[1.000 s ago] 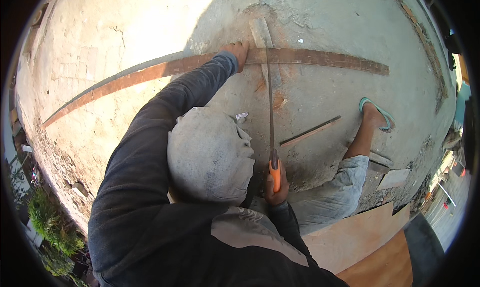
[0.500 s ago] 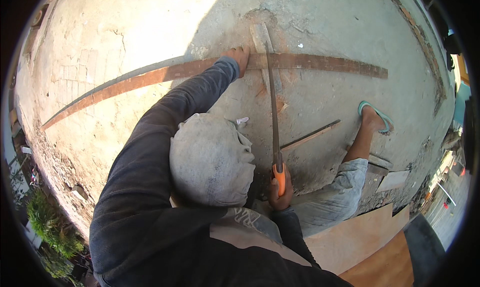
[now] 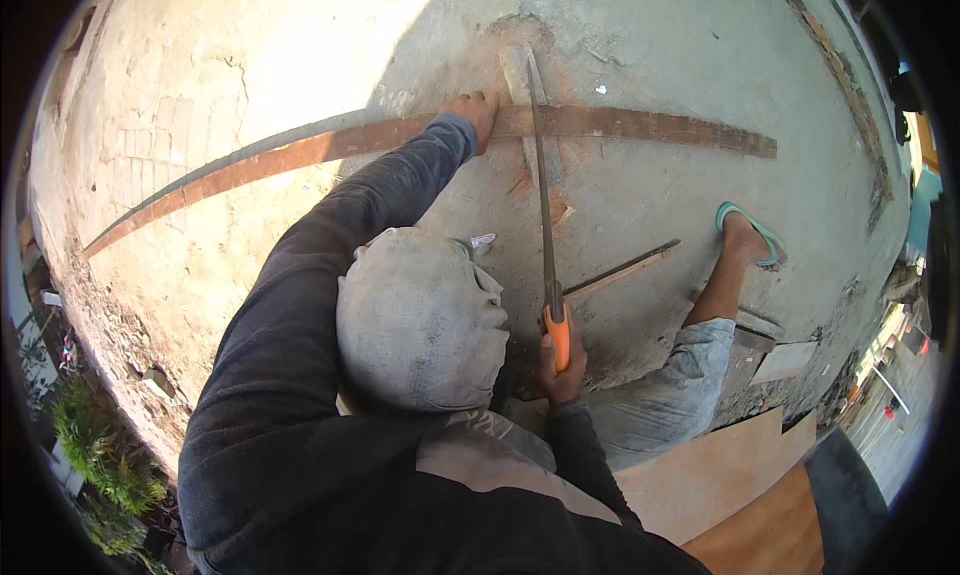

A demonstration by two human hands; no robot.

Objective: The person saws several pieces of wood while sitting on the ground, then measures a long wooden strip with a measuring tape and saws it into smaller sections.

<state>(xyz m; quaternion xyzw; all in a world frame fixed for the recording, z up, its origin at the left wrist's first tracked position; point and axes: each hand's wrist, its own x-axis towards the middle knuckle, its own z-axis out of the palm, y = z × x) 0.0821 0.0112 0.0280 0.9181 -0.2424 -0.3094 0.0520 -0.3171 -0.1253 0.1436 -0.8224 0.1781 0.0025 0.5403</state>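
A long, narrow brown wooden plank point(image 3: 640, 125) lies crosswise on the concrete, bowed by the lens. My left hand point(image 3: 470, 121) reaches out and grips it left of a short wooden block point(image 3: 518, 67) underneath. Nearer me, my right hand point(image 3: 563, 363) is closed around the orange handle of a handsaw point(image 3: 545, 215). The saw's blade points away from me and crosses the plank over the block, just right of my left hand. How deep its teeth sit in the wood cannot be seen.
A thin wooden strip point(image 3: 625, 268) lies right of the saw. My sandalled foot point(image 3: 745, 237) rests farther right. A rounded bulk in grey cloth point(image 3: 420, 320) sits between my arms. Plywood sheets point(image 3: 700, 475) lie at lower right, green plants point(image 3: 100, 450) at lower left.
My right hand and the saw have slid a little away from me along the blade's line. My left hand still grips the plank, which has stayed in place.
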